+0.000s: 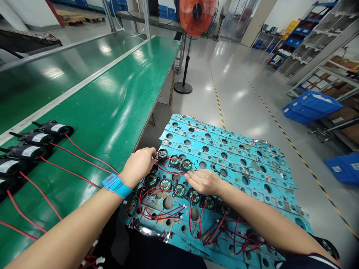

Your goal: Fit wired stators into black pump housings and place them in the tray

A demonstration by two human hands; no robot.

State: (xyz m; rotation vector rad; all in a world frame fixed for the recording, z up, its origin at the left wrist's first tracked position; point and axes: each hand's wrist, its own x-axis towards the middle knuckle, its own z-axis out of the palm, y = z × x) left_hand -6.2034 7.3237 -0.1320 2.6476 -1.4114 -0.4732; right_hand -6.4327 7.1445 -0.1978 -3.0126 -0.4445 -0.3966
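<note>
My left hand (138, 164) wears a blue wrist strap (116, 185) and pinches a small round black motor (162, 153) with red wires at the near left of a worn blue perforated tray (252, 168). My right hand (204, 182) lies flat, fingers together and stretched out, on the tray just below two more motors (180, 163). Several similar motors with red leads sit in tray holes under and between both hands. Loose red wires with white plugs (168, 213) trail toward me.
A green conveyor bench (106, 97) runs along the left, bearing several black cylindrical parts (33, 144) with red wires. An orange floor fan (193, 15) stands beyond. Blue crates (311, 106) and shelving (322, 48) line the right side of the grey floor.
</note>
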